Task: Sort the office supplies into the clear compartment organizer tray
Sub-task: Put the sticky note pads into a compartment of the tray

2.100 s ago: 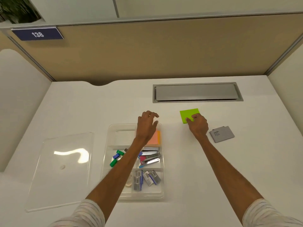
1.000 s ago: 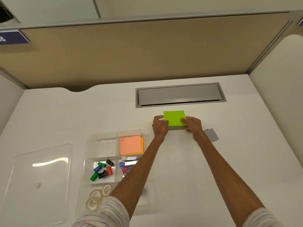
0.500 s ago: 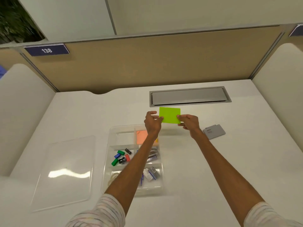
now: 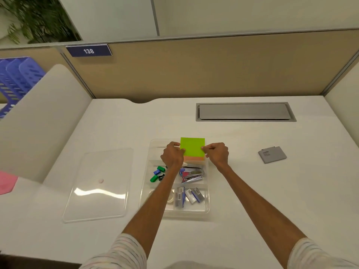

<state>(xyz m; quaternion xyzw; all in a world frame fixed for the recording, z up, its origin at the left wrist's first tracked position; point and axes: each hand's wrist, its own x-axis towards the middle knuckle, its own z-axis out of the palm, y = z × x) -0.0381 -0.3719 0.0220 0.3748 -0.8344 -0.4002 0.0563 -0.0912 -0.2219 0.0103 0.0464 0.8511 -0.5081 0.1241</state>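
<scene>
A green sticky-note pad is held over the far right compartment of the clear organizer tray. My left hand pinches its left edge and my right hand pinches its right edge. Just below the pad lies an orange sticky-note pad in that compartment. The tray also holds binder clips, staplers, staple boxes and tape rolls, partly hidden by my left forearm.
The tray's clear lid lies flat to the left. A small grey box sits on the desk to the right. A grey cable hatch is set into the desk behind. Partition walls enclose the desk.
Both hands carried the green pad from the desk right of the tray to above the far right compartment. The left hand joined the right on the pad.
</scene>
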